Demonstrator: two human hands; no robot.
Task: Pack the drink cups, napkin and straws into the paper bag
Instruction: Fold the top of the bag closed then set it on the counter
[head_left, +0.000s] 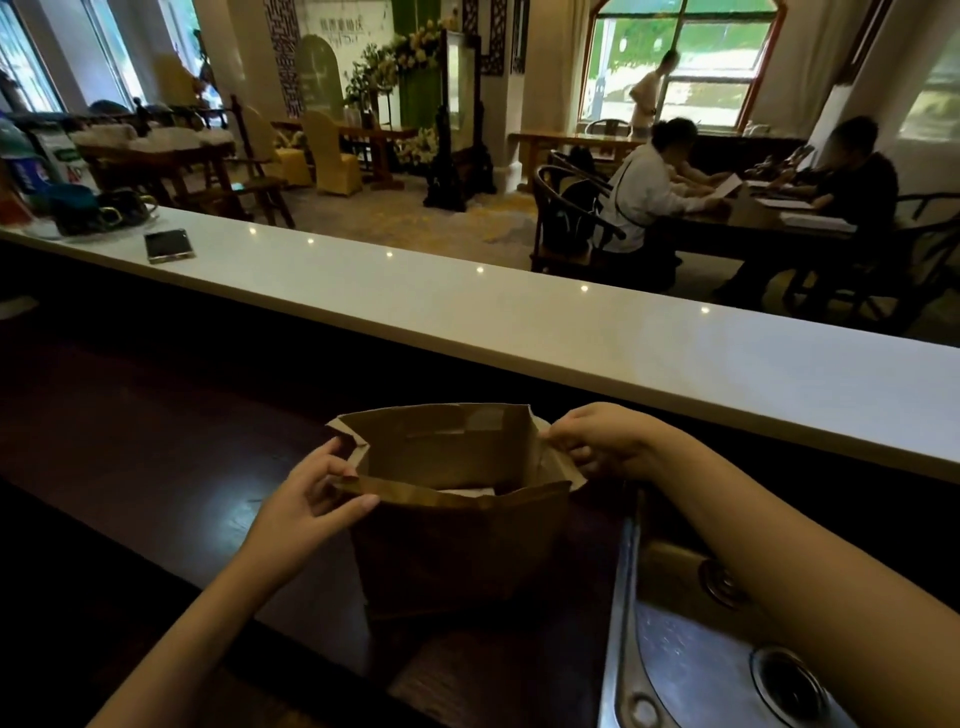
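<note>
**Paper bag upright, mouth held wide by both hands**

While I watch through the head camera, the paper bag (457, 545) stands upright on the dark wooden worktop (156, 441), its long axis vertical and its open mouth pointing straight up toward me. It is plain brown paper, creased and a little crumpled, with the side gussets folded inward at the rim and a paler patch on the inside of the far wall. Down inside I can make out something pale and flat, but I cannot tell what it is.

My left hand (311, 499) pinches the near-left corner of the rim, thumb along the front edge and fingers curled behind the gusset. My right hand (602, 441) grips the right-hand gusset at the far corner, fingers clenched on the paper. Both hands sit at opposite sides of the mouth, with the rim spread between them.

Just beside the bag on the right lies a steel sink (727, 649), its basin under my right forearm. Beyond the worktop runs a raised white counter (519, 322), and a phone (169, 246) lies flat on it, well apart from the bag, far to the left.
</note>
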